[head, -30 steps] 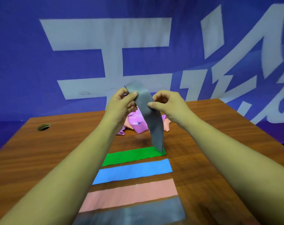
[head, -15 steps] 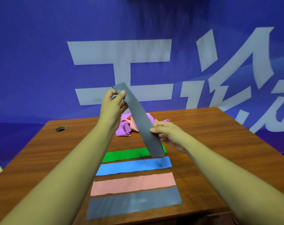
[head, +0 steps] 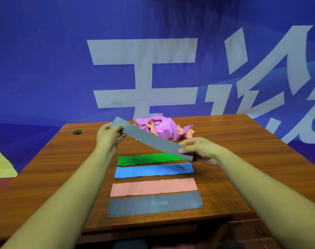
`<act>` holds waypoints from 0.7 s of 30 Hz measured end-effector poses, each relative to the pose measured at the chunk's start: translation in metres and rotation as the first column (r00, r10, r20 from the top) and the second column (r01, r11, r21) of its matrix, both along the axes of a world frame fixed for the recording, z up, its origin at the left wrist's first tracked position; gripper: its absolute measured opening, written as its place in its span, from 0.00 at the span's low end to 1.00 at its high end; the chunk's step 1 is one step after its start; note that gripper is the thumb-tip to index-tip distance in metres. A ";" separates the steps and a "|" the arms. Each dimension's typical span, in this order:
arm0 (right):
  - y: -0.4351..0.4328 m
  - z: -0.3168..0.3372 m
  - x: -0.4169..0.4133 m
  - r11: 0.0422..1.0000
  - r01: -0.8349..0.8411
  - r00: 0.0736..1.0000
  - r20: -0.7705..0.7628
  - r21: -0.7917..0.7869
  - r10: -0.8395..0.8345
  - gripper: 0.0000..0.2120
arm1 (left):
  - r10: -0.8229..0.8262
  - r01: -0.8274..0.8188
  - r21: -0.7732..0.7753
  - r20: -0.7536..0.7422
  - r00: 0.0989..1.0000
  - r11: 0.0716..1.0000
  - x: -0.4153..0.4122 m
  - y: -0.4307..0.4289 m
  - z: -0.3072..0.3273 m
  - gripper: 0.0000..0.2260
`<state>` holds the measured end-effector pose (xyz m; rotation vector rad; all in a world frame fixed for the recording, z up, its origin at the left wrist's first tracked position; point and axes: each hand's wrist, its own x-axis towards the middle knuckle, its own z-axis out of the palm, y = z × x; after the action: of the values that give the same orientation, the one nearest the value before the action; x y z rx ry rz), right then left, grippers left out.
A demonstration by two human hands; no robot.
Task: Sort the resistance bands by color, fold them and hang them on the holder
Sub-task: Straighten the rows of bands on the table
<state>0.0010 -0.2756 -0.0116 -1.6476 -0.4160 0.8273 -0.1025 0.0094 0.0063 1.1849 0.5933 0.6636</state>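
Observation:
I hold a grey resistance band (head: 151,140) stretched flat above the table, slanting from upper left to lower right. My left hand (head: 109,136) pinches its far left end, and my right hand (head: 200,150) pinches its near right end. Below it, flat bands lie in a row on the wooden table (head: 243,159): a green band (head: 144,159), a blue band (head: 153,172), a salmon band (head: 153,188) and another grey band (head: 153,205). A tangled heap of purple and salmon bands (head: 164,129) sits behind. No holder is in view.
A round cable hole (head: 78,131) is in the table's far left corner. A blue banner with large white characters (head: 144,69) hangs right behind the table. A drawer front (head: 252,234) shows below the table's near right edge.
The held grey band has gone from hanging steeply to lying nearly level. My left hand dropped lower and my right hand moved out to the right along the band.

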 end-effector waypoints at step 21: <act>-0.033 -0.078 -0.064 0.845 0.535 0.825 0.198 0.026 -0.529 0.05 | -0.201 0.356 0.383 -0.388 0.899 0.852 -0.113 -0.014 -0.089 0.08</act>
<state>-0.0631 -0.3089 -0.0897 -1.7603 -0.0608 0.2482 -0.2154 -0.0044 -0.0830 1.8063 0.5451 0.3470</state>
